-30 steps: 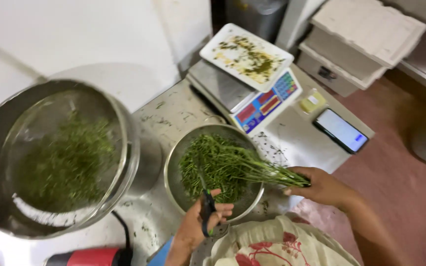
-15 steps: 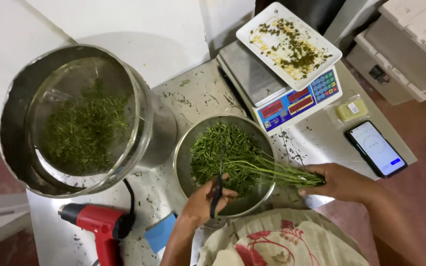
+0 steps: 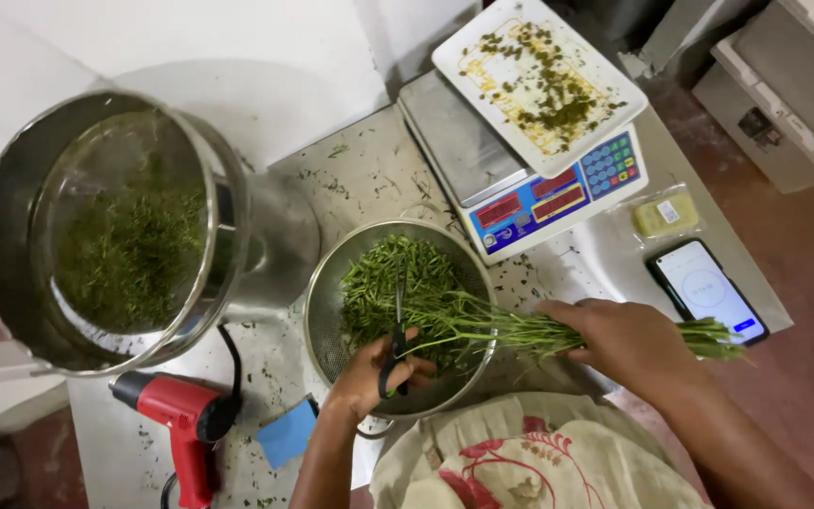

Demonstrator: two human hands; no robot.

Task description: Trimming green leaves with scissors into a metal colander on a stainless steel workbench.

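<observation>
Snipping herbs over a strainer here. The right hand is closed around a bundle of long green stems, held level so the cut ends reach left over the round metal mesh strainer. The left hand has its fingers curled through the loops of a pair of dark-handled scissors, blades pointing away from the body and nearly closed, right at the stem tips.

How I'd do this step well, judging from the setup:
- Keep the tips over the middle of the strainer so the bits drop onto the chopped green pile already inside it, not onto the speckled desk beyond the left hand.
- Feed the bundle leftward a little per snip, with a tight grip so the stems don't fan out.
- Keep the blades well clear of the right hand's fingers; the two hands sit apart now, which looks good.
- Cut square across for even pieces.

Further left of the left hand stands a big steel drum with a clear lid, full of chopped greens, and a red power tool lies near that wrist. Beyond the right hand sit a weighing scale carrying a white tray and a smartphone.
</observation>
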